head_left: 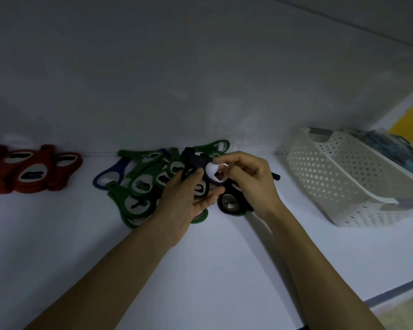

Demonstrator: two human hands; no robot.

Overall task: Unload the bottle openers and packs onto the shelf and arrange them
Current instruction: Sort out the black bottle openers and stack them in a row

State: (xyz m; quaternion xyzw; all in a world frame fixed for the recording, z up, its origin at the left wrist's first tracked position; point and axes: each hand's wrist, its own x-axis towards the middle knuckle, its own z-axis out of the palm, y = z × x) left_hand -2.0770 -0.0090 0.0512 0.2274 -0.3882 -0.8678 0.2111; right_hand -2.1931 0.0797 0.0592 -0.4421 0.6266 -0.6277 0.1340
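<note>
A heap of green bottle openers lies on the white shelf, with one blue opener at its left edge. My left hand grips a bunch of black openers held just above the heap. My right hand pinches the round head of one black opener in that bunch. Another black opener lies on the shelf below my right hand. A row of red openers sits at the far left against the back wall.
A white perforated basket stands tilted at the right, with bluish packs showing over its far rim. The shelf's front edge runs at the lower right. The back wall rises just behind the openers.
</note>
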